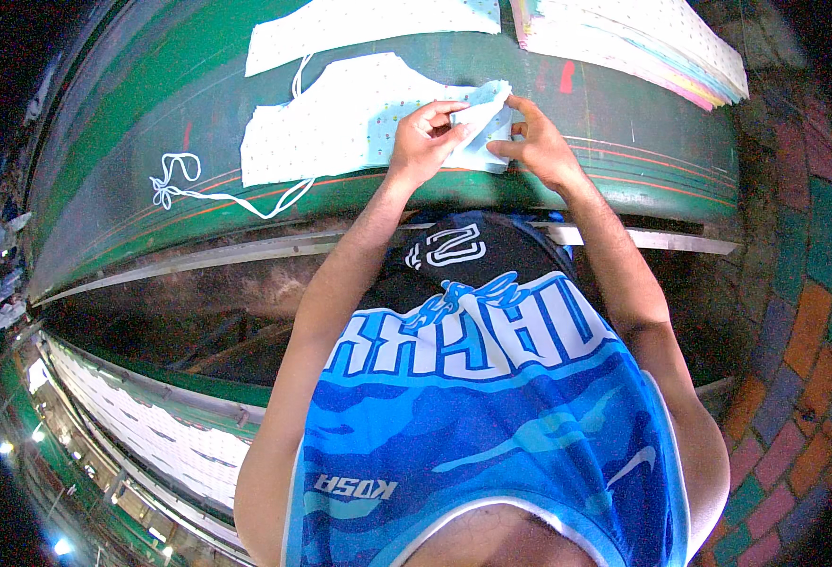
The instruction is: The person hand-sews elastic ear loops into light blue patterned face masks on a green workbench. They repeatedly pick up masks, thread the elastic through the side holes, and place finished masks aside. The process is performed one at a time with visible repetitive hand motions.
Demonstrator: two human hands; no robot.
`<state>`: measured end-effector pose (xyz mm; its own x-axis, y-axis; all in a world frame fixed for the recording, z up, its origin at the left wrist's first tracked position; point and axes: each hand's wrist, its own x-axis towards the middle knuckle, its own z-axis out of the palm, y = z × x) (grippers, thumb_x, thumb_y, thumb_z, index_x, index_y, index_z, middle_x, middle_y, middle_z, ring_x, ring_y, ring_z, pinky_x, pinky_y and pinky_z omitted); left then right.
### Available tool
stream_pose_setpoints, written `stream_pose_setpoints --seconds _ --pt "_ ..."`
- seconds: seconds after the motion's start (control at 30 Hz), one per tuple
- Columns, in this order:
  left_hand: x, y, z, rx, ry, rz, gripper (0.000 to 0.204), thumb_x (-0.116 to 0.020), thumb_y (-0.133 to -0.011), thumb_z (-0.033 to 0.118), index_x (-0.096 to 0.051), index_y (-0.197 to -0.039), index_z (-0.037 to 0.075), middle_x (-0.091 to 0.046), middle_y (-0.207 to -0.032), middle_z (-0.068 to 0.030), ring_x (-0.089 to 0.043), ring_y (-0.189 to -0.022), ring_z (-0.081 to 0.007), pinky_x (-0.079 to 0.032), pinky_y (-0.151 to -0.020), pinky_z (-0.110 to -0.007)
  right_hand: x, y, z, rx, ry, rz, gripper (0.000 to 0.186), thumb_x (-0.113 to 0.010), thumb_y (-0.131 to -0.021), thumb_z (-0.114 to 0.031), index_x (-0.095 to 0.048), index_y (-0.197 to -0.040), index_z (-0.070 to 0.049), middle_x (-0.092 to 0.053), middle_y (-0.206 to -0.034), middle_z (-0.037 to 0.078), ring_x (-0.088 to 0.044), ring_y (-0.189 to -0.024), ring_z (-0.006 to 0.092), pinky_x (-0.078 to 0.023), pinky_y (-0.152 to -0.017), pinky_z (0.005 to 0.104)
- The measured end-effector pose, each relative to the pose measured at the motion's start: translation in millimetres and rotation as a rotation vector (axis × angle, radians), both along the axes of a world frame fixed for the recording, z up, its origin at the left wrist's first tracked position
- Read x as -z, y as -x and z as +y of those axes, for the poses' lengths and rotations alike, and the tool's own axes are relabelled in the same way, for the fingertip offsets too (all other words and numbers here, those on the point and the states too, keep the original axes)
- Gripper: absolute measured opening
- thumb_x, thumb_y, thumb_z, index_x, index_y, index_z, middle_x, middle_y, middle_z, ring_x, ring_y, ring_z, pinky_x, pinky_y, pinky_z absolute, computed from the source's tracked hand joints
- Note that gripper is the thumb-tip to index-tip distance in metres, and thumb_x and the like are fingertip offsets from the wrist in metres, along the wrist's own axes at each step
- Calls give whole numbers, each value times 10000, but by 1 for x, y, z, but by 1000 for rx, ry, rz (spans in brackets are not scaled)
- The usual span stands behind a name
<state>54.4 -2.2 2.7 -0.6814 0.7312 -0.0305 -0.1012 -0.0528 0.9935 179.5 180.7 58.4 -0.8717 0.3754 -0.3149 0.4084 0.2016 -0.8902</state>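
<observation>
A cut cloth piece (326, 132), white to pale blue with a small scattered print, lies on the green table in front of me. Its right end is lifted and folded over between my hands. My left hand (423, 142) pinches the cloth at the left of this fold, fingers bent. On the other side, my right hand (540, 146) has its fingertips at the fold's upper corner and its thumb lower down against the cloth. A thin white cord (231, 198) passes under the piece, shows above it, and ends in loops on the left.
The long green table (624, 142) curves across in front of me. Another printed cloth piece (368, 36) lies beyond, and a stack of cut cloth (633, 42) with coloured layers sits far right. Behind me runs another table with white cloth (142, 416). Coloured paving (794, 378) lies right.
</observation>
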Motion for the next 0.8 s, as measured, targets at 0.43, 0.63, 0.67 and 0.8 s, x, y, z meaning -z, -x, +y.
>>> stream_pose_setpoints --seconds 0.43,0.63,0.67,0.8 --pt "-9 -14 8 84 57 198 622 -831 -889 42 -588 -1461 17 -761 -1277 -135 -711 -1110 -134 -592 -921 -310 -14 20 5 -28 292 -7 945 -802 -824 -43 -295 -1615 51 -657 -1289 257 -703 -1106 294 -584 -921 397" --pt "0 1 6 -79 34 -39 520 -804 -940 71 -620 -1423 12 -776 -1185 -145 -711 -994 -122 -578 -864 -275 -14 19 12 200 323 354 848 -743 -915 -41 -303 -1639 -11 -457 -1588 189 -519 -1426 343 -521 -1069 413" --pt "2 4 5 -115 18 -93 501 -799 -950 79 -625 -1414 10 -777 -1166 -145 -708 -975 -121 -574 -856 -268 -14 18 15 241 331 418 831 -733 -928 -39 -305 -1639 -16 -427 -1620 171 -484 -1464 347 -513 -1088 411" --pt "8 9 3 -171 -132 -281 404 -752 -988 64 -645 -1373 1 -770 -1058 -98 -699 -925 -100 -556 -807 -242 8 -4 28 88 -148 212 538 -759 -966 -141 -572 -1462 -47 -575 -1509 127 -625 -1282 276 -578 -988 414"
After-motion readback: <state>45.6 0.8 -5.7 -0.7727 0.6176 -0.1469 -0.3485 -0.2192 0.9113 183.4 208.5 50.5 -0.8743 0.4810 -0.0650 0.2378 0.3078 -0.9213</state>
